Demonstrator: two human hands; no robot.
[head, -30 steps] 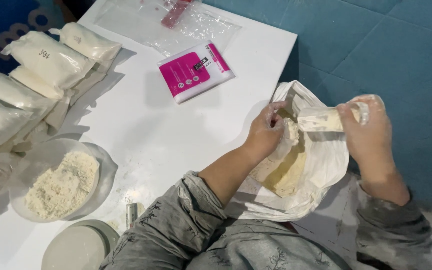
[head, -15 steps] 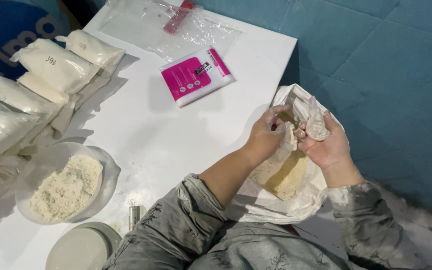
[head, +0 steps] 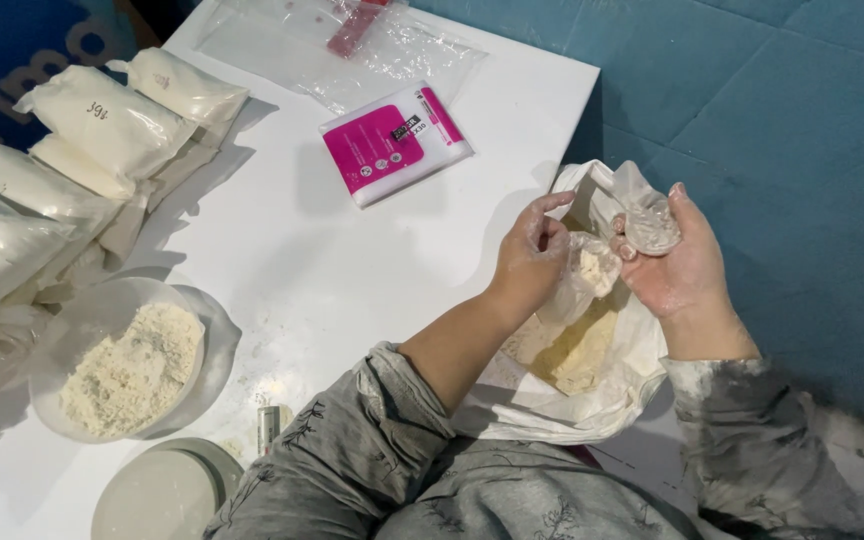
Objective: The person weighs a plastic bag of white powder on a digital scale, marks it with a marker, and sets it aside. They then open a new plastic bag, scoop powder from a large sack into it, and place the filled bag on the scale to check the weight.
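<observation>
Count, head view:
- Hands: 2, left and right, right of centre.
- Filled powder bags: at least 5, upper left; the stack hides some.
- Pink packet: 1, top centre.
- Bowl of powder: 1, lower left.
- Big white bag: 1, lower centre.

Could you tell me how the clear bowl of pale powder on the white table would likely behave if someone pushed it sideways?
The clear bowl is wide and low, so it would probably slide rather than tip. Its powder is heaped loosely, so a sharp shove might spill some. Powder dusting the white table could make sliding easier.
</observation>
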